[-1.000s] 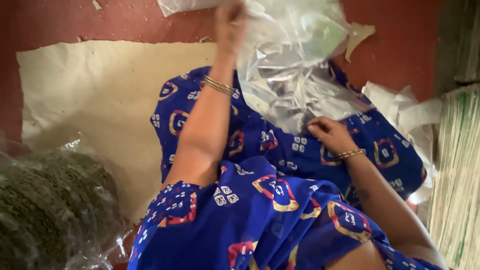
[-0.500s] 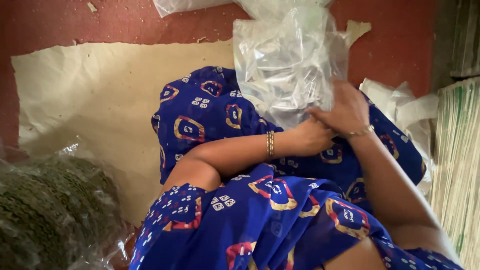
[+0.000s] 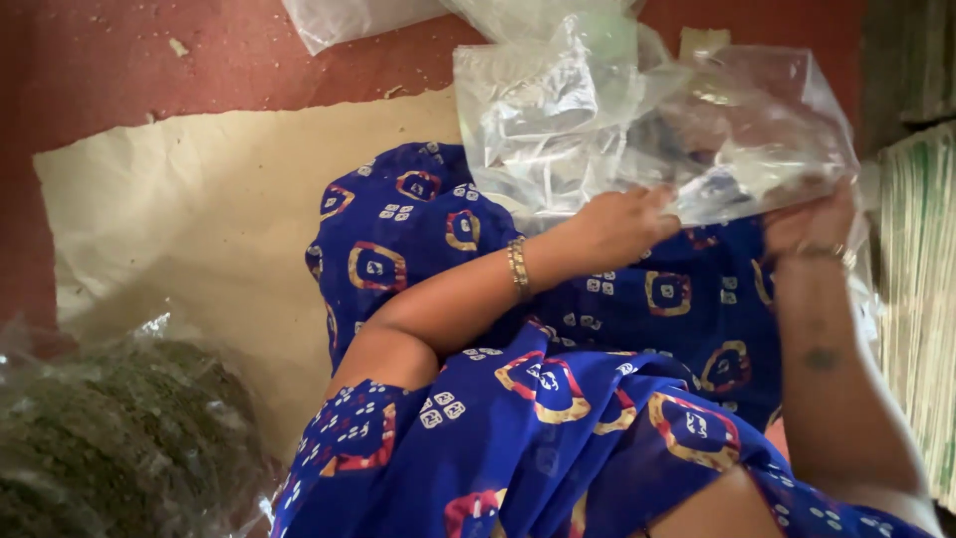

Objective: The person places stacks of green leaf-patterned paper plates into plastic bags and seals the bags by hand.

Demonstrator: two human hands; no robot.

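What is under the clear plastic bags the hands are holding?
Under the clear plastic bags, blue patterned cloth over the lap shows, with a beige sheet on the red floor. Whatever lies directly beneath the crumpled plastic stays hidden.

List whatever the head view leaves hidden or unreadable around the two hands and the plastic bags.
- Right hand fingertips: behind the clear plastic bag, head view.
- Bag's contents: lost in glare and creases.
- Left hand palm: turned away.
- Green-filled bag: cut off by left and bottom edges, blurred.

A single head-worn camera looks steeply down from close above onto the person's lap, the paper sheet and red floor.
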